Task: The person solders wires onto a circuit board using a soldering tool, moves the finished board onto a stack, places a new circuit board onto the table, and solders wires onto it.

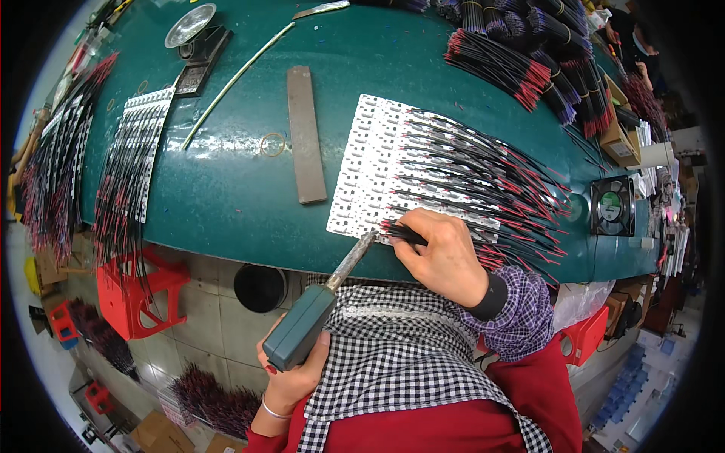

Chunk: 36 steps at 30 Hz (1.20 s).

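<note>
My left hand (291, 377) is wrapped round the green handle of a soldering iron (302, 325). Its metal tip reaches up to the near edge of a white circuit board panel (366, 166), close to my right fingertips. My right hand (445, 249) is closed, its fingers pinching black and red wires (408, 234) against the panel; the exact grip is partly hidden under the fingers. Rows of similar black wires with red ends (483, 170) lie across the panel and fan out to the right.
A flat brown bar (306, 136) lies left of the panel. Farther left are wired panels (143, 143) hanging over the table edge and a small scale (196, 45). Wire bundles (498, 68) are piled at the back right, near a small fan (612, 208). A red stool (140, 294) stands below.
</note>
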{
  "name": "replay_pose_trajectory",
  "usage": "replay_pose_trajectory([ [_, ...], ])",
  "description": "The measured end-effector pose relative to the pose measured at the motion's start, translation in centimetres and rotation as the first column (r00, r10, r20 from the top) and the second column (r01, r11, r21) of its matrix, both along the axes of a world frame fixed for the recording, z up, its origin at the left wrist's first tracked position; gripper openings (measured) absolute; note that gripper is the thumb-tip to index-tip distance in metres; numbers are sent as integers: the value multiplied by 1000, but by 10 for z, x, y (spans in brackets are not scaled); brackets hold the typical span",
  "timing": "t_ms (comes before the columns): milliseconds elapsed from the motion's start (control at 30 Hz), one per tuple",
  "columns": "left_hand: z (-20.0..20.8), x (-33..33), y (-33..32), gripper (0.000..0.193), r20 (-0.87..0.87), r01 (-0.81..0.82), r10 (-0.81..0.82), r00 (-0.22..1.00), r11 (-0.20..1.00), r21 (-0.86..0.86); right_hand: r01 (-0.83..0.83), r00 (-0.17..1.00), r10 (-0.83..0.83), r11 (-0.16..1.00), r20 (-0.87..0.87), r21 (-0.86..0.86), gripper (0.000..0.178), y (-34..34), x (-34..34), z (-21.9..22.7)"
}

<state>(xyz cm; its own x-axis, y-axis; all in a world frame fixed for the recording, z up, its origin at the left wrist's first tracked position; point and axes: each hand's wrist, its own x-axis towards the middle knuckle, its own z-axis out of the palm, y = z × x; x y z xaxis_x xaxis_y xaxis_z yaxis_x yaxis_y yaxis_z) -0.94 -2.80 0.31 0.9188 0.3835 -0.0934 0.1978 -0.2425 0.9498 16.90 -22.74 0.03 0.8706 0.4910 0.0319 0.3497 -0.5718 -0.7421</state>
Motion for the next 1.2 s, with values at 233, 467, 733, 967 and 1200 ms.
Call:
replay_pose_trajectory([
  [233,0,2,3,22,-16,72,-71,997,996,51,3,1000,-3,1000,-6,-13,12,0,0,3],
  [467,-3,0,3,21,23,43,-45,999,996,75,10,1000,-10,1000,-1,-19,12,0,0,2],
  [733,-7,-4,5,24,53,47,-51,997,995,83,-16,999,15,999,-51,-28,13,-1,7,1],
  [967,-4,-4,3,21,7,77,-78,997,995,61,-91,985,89,996,-151,-7,15,-2,18,8],
  [1200,-3,-4,9,23,-6,145,-146,989,975,170,-98,977,87,994,-195,-50,16,-1,22,8],
])
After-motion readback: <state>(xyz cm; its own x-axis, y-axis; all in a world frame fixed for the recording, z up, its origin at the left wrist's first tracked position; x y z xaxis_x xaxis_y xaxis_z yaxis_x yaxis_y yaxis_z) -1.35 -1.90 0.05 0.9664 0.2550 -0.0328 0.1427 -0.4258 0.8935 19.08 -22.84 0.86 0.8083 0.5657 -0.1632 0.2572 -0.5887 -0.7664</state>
